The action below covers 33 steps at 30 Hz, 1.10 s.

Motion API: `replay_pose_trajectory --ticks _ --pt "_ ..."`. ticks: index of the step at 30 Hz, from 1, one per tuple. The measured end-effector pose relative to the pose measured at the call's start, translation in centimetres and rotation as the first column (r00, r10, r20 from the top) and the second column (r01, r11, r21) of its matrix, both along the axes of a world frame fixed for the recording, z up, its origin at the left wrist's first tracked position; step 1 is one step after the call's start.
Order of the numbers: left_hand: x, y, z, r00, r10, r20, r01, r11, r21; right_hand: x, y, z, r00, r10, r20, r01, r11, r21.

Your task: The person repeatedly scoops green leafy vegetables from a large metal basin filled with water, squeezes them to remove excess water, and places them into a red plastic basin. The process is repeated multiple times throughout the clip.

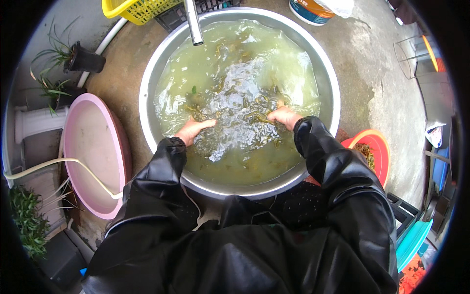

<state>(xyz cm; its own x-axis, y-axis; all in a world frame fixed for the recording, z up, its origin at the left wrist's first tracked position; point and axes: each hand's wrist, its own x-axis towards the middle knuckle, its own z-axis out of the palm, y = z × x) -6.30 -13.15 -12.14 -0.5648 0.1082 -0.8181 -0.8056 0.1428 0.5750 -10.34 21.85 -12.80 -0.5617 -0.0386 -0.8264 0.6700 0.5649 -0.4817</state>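
Observation:
A large round metal basin point(245, 192) holds cloudy greenish water with olive-brown leafy strands point(259, 116) massed in its middle. Both my hands reach into it from the near side, in black glossy sleeves. At the left of the strands is my left hand point(191, 131), its thumb stretched out at the surface and its other fingers under the water. My right hand point(285, 117) dips in on the other side, thumb against the strands. The murky, rippling water hides the remaining fingers, so any grip on the strands cannot be seen. A metal pipe point(194, 24) hangs over the basin's far rim.
To the left, a pink tub point(73, 110) leans tilted with a pale hose point(90, 171) across it, near potted plants point(84, 59). A red basin point(382, 152) with brownish plant bits sits at right. Behind are a yellow basket point(142, 11) and a bucket point(308, 12).

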Motion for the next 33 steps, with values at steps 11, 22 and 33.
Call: replay_pose_trajectory --ticks 11,22,33 --pt "1.5 9.6 2.9 0.891 0.341 -0.301 -0.218 0.901 0.375 2.5 -6.9 5.1 0.968 -0.177 0.178 0.246 0.807 -0.537" --pt "2.7 12.2 16.0 0.707 0.205 -0.677 -0.036 0.966 0.255 4.2 -6.4 18.8 0.952 -0.289 0.097 0.260 0.600 -0.757" --pt "3.6 13.3 34.4 0.284 0.063 -0.957 0.304 0.941 0.152 6.5 -4.3 33.3 0.837 -0.456 -0.304 -0.051 0.487 -0.872"
